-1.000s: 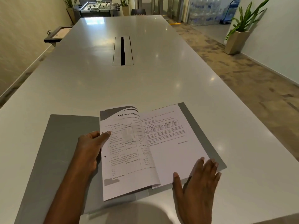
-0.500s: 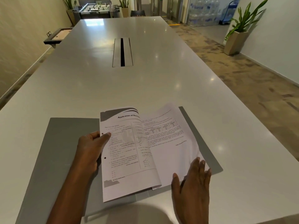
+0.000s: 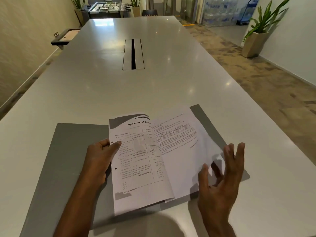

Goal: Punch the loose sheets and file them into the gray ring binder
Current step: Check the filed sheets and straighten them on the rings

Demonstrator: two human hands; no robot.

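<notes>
Gray binder (image 3: 77,151) is lying open on the table's (image 3: 153,91) near end with the punched sheets (image 3: 136,168) on top, left hand (image 3: 98,161) pinching their hole edge, probably lining them up, while the right hand (image 3: 220,182) is hovering loose-fingered by the curling right edge, gripping nothing.

Long white table (image 3: 153,93) — potted plant (image 3: 256,31) beside wall.

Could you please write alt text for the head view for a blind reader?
The left hand pinches punched printed sheets over an open gray binder on a long white table; the right hand is open at their right edge.
</notes>
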